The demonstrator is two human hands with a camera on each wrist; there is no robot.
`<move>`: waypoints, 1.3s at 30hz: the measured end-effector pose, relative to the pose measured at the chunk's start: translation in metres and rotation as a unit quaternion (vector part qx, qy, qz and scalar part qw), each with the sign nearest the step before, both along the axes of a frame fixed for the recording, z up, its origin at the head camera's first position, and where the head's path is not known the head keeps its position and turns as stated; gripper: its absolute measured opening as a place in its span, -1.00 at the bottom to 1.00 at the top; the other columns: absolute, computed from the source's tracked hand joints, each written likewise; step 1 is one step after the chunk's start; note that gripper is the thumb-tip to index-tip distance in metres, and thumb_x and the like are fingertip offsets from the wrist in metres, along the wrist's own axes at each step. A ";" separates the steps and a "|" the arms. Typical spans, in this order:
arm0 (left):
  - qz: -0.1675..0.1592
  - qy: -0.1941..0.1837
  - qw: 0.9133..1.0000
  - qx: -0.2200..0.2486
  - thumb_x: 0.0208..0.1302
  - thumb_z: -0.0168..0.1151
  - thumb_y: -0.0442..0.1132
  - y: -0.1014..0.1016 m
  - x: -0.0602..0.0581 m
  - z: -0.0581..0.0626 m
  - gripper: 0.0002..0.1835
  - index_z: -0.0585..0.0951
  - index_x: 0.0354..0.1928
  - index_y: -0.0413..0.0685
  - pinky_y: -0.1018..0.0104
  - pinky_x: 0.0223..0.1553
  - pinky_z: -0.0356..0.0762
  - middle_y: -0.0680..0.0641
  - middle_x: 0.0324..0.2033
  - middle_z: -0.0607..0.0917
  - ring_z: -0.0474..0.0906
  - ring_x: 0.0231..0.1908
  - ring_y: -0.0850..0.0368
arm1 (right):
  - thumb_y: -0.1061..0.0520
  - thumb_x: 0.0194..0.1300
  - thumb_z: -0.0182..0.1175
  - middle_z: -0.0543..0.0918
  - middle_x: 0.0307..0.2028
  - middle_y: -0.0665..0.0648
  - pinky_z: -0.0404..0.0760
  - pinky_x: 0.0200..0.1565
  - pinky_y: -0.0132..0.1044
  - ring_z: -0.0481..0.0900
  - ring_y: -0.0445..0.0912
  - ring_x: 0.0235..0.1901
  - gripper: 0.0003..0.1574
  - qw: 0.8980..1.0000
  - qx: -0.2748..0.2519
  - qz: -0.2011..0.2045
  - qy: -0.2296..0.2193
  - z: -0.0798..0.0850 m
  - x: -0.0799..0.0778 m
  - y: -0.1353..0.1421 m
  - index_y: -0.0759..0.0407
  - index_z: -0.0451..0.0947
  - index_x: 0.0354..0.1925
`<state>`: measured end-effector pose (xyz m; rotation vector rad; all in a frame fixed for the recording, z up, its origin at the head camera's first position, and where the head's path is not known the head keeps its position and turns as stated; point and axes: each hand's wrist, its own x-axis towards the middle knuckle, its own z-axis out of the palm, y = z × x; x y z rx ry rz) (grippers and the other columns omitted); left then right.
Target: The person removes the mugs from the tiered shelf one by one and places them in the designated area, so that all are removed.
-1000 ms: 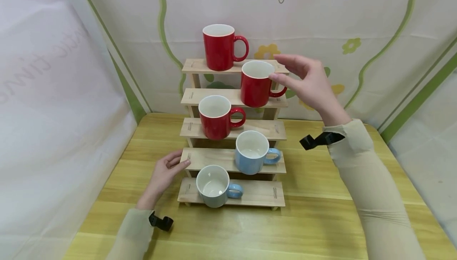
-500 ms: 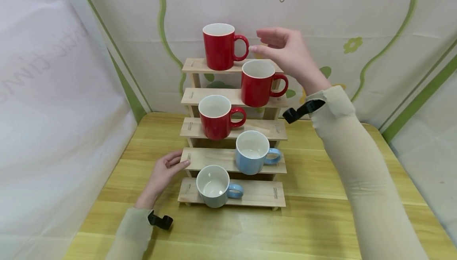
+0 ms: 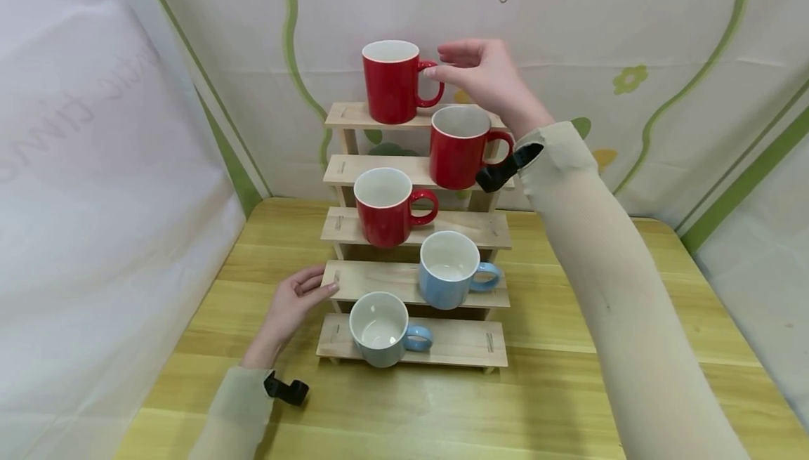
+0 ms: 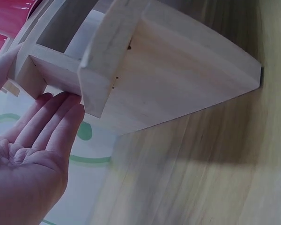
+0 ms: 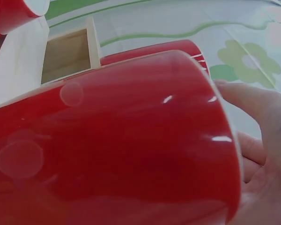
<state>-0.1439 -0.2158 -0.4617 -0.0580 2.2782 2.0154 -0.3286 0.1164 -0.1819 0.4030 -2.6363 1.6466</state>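
A five-step wooden stand [image 3: 373, 279] bears a mug on each step. My left hand [image 3: 284, 311] grips the left end of its second step from the bottom, thumb on top and fingers [image 4: 56, 119] underneath. At the top step, my right hand [image 3: 493, 81] has its thumb tip overlapping the handle of the top red mug [image 3: 390, 88]; the other fingers stay apart from the thumb, behind the handle. Below that hand stands another red mug [image 3: 455, 154], which fills much of the right wrist view.
A third red mug [image 3: 383, 218] is on the middle step. Lower down are a light blue mug [image 3: 442, 290] at the right and a blue-handled mug [image 3: 378, 352] at the left. The wooden table [image 3: 404, 418] lies underneath; a patterned cloth [image 3: 569, 17] hangs behind.
My right hand has left the second red mug and moved up and left to the handle of the top one. My left hand keeps its place on the stand.
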 end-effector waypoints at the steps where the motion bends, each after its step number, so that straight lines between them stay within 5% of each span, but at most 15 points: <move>1: 0.001 0.001 1.000 0.002 0.34 0.42 -0.21 0.000 0.000 0.000 -0.38 0.46 0.35 -0.32 0.39 0.07 0.58 -0.32 0.18 0.61 0.66 0.03 0.10 | -0.15 0.30 0.41 0.53 0.32 -0.01 0.36 0.35 -0.20 0.43 -0.12 0.30 -0.22 1.000 -0.001 -0.001 -0.003 0.000 -0.001 -0.001 -0.01 0.48 0.41; 17: 0.006 0.008 1.000 0.009 0.33 0.43 -0.22 -0.001 -0.002 -0.001 -0.38 0.47 0.34 -0.32 0.38 0.06 0.60 -0.32 0.16 0.62 0.66 0.04 0.13 | -0.13 0.38 0.34 0.63 0.18 0.10 0.66 0.06 -0.17 0.53 0.04 0.13 -0.38 0.999 -0.009 0.019 -0.037 -0.002 -0.011 -0.014 0.00 0.57 0.33; 32: 0.004 0.002 1.000 0.017 0.35 0.41 -0.26 0.001 -0.002 -0.001 -0.38 0.44 0.36 -0.35 0.39 0.04 0.60 -0.35 0.18 0.61 0.66 0.01 0.18 | -0.11 0.51 0.18 0.64 0.16 0.14 0.69 0.03 -0.13 0.56 -0.03 0.09 -0.52 0.999 -0.003 -0.006 -0.053 -0.001 -0.016 -0.023 0.00 0.63 0.27; 39: 0.007 0.004 1.000 0.000 0.32 0.45 -0.22 0.002 -0.002 0.003 -0.37 0.46 0.34 -0.34 0.39 0.04 0.60 -0.34 0.17 0.61 0.64 0.09 -0.02 | -0.11 0.51 0.18 0.63 0.16 0.14 0.68 0.03 -0.15 0.55 -0.03 0.09 -0.52 0.998 -0.004 -0.006 -0.062 0.001 -0.013 -0.021 0.04 0.63 0.25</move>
